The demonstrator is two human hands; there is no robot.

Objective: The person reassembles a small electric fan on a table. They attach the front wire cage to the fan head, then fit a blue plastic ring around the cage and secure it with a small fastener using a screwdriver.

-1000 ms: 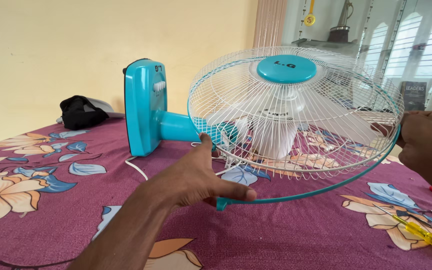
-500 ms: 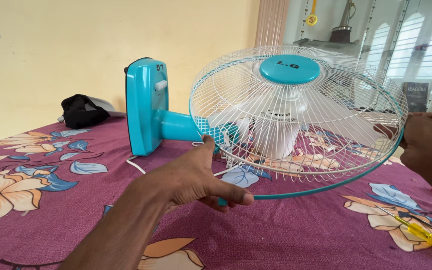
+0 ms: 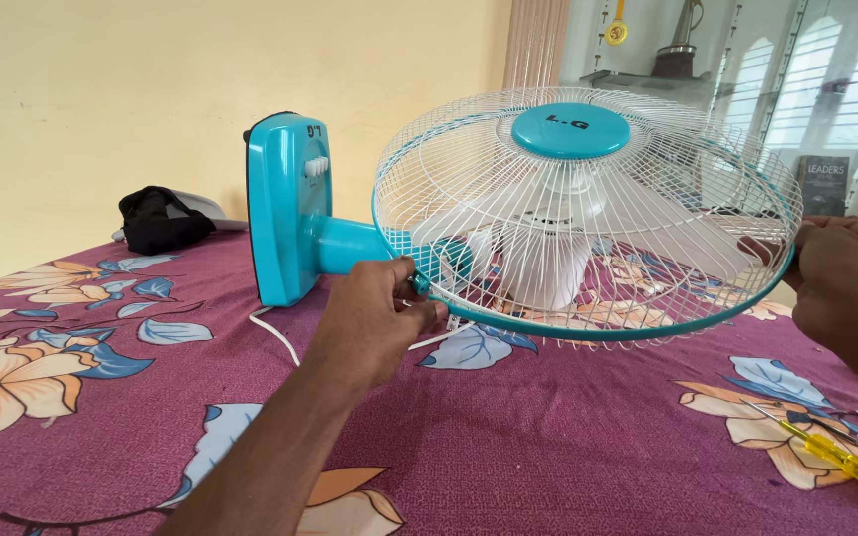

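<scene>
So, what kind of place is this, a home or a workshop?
Most likely a room in a home, not a workshop. The fan lies on a floral bedsheet, apparently on a bed; behind it are a painted wall and arched windows with grilles.

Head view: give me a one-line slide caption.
Left hand and right hand grip opposite sides of a teal rim ring against a white fan guard on a floral cloth.
</scene>
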